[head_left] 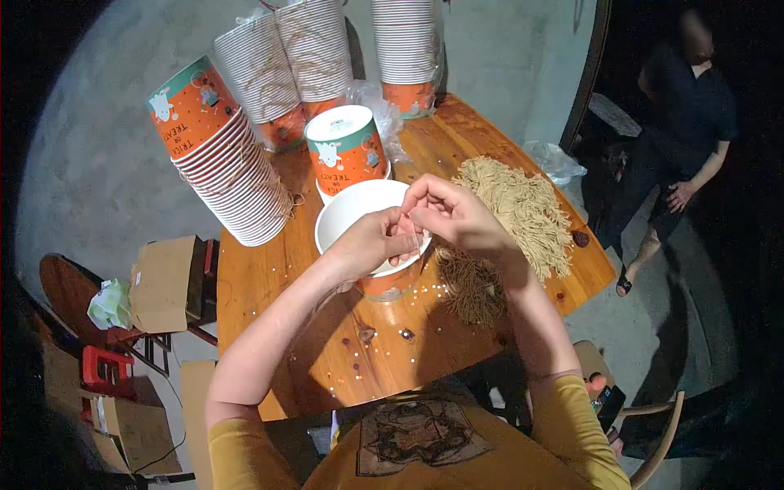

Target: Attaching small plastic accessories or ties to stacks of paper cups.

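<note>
A paper bucket (347, 219) with a white inside and an orange outside stands upright on the wooden table in front of me. Over its right rim, my left hand (377, 243) and my right hand (451, 214) meet, fingertips closed in a pinch. A thin pale string (421, 243) shows at the fingers, by the rim; its ends are mostly hidden by my hands. Right of the bucket lies a loose heap of tan strings (518, 208). A darker bundle of brown strings (472, 287) sits nearer, partly under my right forearm.
An upside-down orange and green bucket (347, 155) stands just behind. A tall leaning stack of buckets (233, 184) is at left, more bagged stacks (298, 57) at the back. Small white bits dot the table (327, 359). A person (682, 122) stands at far right; cardboard boxes (167, 282) are at left.
</note>
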Demonstrator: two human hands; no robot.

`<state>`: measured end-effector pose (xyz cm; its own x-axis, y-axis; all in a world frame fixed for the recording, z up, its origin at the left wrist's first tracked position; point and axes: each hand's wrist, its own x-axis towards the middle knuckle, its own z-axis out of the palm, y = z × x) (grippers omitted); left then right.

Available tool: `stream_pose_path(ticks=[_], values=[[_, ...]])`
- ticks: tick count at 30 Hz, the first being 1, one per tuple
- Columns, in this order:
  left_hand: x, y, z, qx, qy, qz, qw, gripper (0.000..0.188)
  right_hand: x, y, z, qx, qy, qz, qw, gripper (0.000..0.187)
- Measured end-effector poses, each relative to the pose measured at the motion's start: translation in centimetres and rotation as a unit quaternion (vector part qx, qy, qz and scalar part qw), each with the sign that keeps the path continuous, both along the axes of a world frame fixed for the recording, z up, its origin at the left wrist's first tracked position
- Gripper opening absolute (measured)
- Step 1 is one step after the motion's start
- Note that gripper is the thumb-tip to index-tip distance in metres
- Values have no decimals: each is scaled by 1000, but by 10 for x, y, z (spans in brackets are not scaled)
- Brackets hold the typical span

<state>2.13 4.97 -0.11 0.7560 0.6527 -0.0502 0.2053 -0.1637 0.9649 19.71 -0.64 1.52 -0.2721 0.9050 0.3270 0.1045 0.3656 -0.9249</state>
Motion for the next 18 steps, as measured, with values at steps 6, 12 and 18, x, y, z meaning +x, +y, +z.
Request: stream_pose_path(ticks=[6,12,18], values=[[-2,0,3,-47,0,-39,998,17,10,6,-9,-42,64,51,996,14],[-1,1,2,-85,-10,-56,995,19,12,12,-31,-52,74,-27,996,15],[0,0,1,-107,-7,-41,993,14,3,5,-35,70,-84,-165,980,11]])
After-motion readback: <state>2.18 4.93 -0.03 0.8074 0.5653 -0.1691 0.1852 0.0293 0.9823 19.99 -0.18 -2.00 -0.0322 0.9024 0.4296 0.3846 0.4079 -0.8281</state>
